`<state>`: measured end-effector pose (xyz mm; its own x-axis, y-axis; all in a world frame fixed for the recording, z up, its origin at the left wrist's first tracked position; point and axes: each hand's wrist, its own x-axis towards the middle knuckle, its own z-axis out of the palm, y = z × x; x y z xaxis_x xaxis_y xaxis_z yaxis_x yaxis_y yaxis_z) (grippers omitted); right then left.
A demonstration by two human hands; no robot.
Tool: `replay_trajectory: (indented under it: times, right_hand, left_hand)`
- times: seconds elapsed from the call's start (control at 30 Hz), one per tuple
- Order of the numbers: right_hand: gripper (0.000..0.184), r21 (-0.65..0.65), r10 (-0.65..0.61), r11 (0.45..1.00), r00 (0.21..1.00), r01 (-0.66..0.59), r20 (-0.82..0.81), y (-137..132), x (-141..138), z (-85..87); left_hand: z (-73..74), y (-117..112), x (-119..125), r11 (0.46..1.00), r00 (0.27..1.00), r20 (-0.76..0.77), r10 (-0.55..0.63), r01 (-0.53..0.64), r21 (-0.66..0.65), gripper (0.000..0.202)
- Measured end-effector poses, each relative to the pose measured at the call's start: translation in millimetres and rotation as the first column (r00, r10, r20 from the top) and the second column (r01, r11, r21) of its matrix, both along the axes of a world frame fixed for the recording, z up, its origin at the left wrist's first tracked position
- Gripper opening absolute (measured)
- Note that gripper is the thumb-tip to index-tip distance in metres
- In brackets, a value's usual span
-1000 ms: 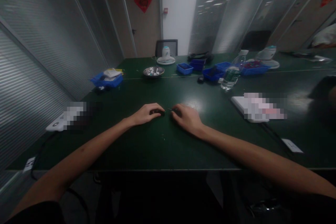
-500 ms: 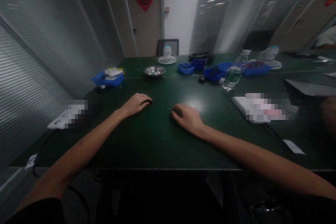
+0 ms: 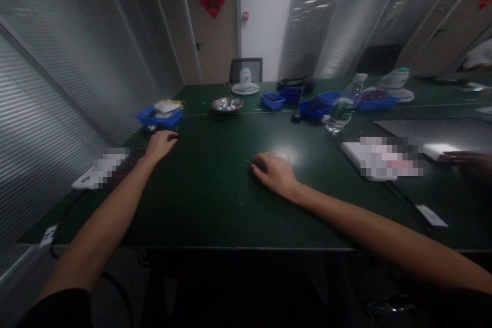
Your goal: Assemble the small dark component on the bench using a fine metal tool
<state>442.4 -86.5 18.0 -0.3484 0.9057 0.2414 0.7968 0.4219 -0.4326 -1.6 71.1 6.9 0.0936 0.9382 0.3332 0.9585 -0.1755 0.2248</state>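
Observation:
My right hand (image 3: pixel 273 172) rests on the dark green table (image 3: pixel 215 189) near its middle, fingers curled round a thin pointed tool (image 3: pixel 249 162) whose tip sticks out to the left. My left hand (image 3: pixel 160 143) is stretched far out to the left, knuckles up and fingers curled down. It lies just short of a blue tray (image 3: pixel 159 114) holding white and yellow items. What its fingers hold, if anything, is hidden.
A steel bowl (image 3: pixel 226 105), several blue bins (image 3: pixel 272 100), a small fan (image 3: pixel 245 82) and a water bottle (image 3: pixel 342 106) stand at the back. A white pad (image 3: pixel 361 156) lies to the right. Another person's hand (image 3: pixel 467 160) reaches in at the far right edge. A power strip (image 3: pixel 90 177) sits left.
My left hand has left the spot beside my right hand and slid far to the left and away, toward the blue tray. My right hand has stayed put. Another person's hand has come into view at the right.

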Motion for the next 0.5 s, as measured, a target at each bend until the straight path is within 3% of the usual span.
replay_trajectory:
  times: [0.17,0.3,0.4,0.5]
  right_hand:
    - [0.031,-0.02,-0.01,1.0,1.0,0.01,0.013,-3,-2,4.2]
    - [0.031,-0.027,-0.002,1.0,1.0,0.002,0.011,-4,-2,5.1]
    - [0.031,-0.023,0.002,1.0,1.0,-0.002,0.003,-3,-2,3.5]
    - [0.031,-0.02,0.01,1.0,1.0,-0.01,0.003,-2,-2,1.8]
  left_hand:
    - [35.1,-20,-4,0.989,0.989,-0.006,0.146,-0.146,0.001,0.053]
    - [57.9,-72,-22,0.966,0.965,-0.095,0.246,-0.252,-0.051,0.064]
    - [56.0,-121,-35,0.921,0.914,-0.157,0.375,-0.386,-0.049,0.082]
    - [40.0,-161,-46,0.849,0.844,-0.178,0.505,-0.523,-0.073,0.094]
